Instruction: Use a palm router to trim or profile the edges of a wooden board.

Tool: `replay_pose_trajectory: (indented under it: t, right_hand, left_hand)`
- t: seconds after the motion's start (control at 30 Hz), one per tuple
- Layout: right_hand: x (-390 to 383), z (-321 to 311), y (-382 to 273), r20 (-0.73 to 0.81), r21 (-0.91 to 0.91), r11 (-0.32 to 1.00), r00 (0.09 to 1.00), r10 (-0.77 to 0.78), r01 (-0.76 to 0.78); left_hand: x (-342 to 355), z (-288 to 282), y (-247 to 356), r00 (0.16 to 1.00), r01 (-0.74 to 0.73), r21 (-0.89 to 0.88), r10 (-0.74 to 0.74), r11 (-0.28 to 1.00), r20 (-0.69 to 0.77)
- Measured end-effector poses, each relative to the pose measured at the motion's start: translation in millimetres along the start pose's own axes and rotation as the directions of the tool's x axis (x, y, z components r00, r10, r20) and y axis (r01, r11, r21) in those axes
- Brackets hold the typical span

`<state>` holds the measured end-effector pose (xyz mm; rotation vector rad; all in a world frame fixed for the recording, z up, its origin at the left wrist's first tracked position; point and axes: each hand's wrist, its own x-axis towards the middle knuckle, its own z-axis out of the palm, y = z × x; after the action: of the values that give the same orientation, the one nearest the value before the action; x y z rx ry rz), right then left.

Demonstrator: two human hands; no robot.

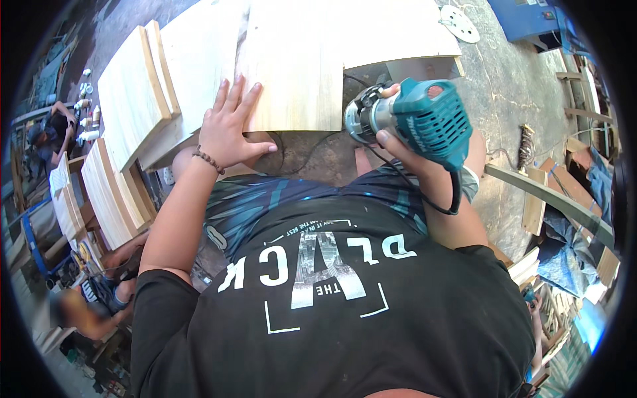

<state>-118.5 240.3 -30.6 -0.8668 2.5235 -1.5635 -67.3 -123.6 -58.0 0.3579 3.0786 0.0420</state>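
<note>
Nearest: the person's black T-shirt (pixel 398 312), one, with patterned shorts (pixel 249 212) beyond it; seated or squatting, by the look of the knees.

Right hand (pixel 406 151) curled firmly around the metal neck of one teal power tool (pixel 434 123), thumb and a fingertip showing on either side. Tool lies over sideways, base just beside the right edge of the pale board (pixel 292 93); gripping close to the base likely gives better control. One black cord (pixel 456 196) loops down from its rear, clear of the fingers.

Left hand (pixel 232 129), palm down, rests on that board's near left part, fingers slightly spread, thumb wide, grasping nothing; probably pressing to keep the wood steady. One beaded bracelet (pixel 210 160) at the wrist.

Left of the board, two thick wooden slabs (pixel 133 99) lean side by side. One holed disc (pixel 460 24) lies past the board's far right corner.

Farther off: two co-workers (pixel 89 312) at left, one blue cloth heap (pixel 564 268) at right, and small bottles (pixel 89 135), perhaps six, too blurred near the rim for a sure count.
</note>
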Motion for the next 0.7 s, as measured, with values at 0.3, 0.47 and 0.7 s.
replay_pose_trajectory:
  t: [0.3, 0.47, 0.7]
  right_hand:
    - [0.7, 28.7, -13.4, 0.09, 0.027, 0.997, 0.993, 0.072, -0.075]
    - [6.1, 31.4, -14.5, 0.107, -0.007, 0.999, 0.993, 0.055, -0.054]
    - [9.0, 38.0, -20.1, 0.118, 0.061, 0.987, 0.983, 0.14, -0.148]
  left_hand:
    - [-4.0, 5.2, 3.6, 0.993, 0.115, 0.008, -0.115, 0.993, -0.039]
    - [3.5, -4.8, -2.3, 0.998, 0.052, -0.021, -0.053, 0.998, -0.016]
    - [12.5, -2.7, -5.8, 1.0, 0.027, 0.104, -0.025, 0.994, -0.019]
